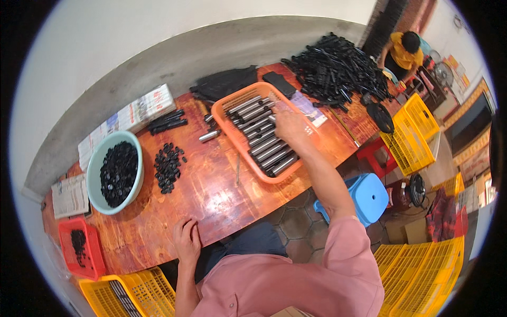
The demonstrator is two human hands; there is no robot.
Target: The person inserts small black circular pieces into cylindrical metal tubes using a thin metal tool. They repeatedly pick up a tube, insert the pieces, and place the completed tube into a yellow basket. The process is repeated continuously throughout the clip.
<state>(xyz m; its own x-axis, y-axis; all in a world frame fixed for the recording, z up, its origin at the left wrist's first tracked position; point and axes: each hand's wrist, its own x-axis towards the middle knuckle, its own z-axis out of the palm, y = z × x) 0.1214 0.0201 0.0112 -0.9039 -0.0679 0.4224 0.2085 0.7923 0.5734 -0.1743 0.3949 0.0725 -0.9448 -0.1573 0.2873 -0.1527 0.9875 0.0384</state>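
Observation:
My right hand [292, 125] reaches into an orange plastic basket [273, 179]. Its fingers close around a metal tube [272, 118] whose end sticks out beside them; the fingertips are partly hidden and blurred. Several shiny metal tubes with black ends [265, 146] lie side by side in the basket. My left hand [187, 239] rests on the front edge of the wooden table [214, 198], fingers a little apart and nothing in them. Left of the basket lies a loose metal tube [209, 136]. A heap of small black plastic pieces [168, 166] sits farther left.
A pale green basin [91, 178] holds more black pieces. A red basket [99, 253] stands at the left end. Black parts [336, 71] are piled at the far right. A blue stool [372, 198] and yellow crates [420, 277] flank me. Another person [406, 55] sits beyond.

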